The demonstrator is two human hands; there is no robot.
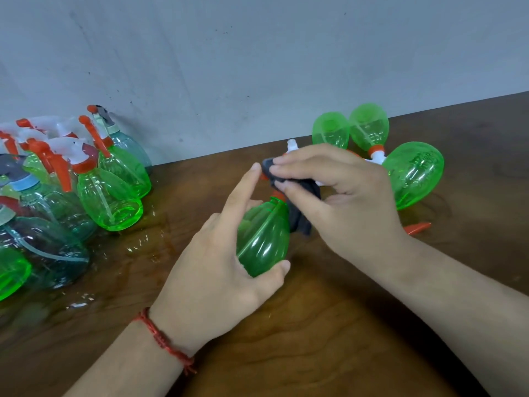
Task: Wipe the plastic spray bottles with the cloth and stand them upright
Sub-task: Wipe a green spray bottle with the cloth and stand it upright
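Bottle: translucent green plastic spray bottle (263, 239), tilted.
Left grip (211, 282): held the bottle body.
Right grip (343, 196): pinched dark cloth (300, 213).
Desk (315, 339): brown wood; grey wall (257, 67) behind.

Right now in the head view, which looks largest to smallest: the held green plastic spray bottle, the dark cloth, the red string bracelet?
Held green plastic spray bottle
Dark cloth, partly hidden by the right hand
Red string bracelet

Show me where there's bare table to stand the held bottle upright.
Bare table shows between the forearms, between the upright bottles and the left hand, and far right past the lying bottles. Crowded: the left cluster and behind the right hand.
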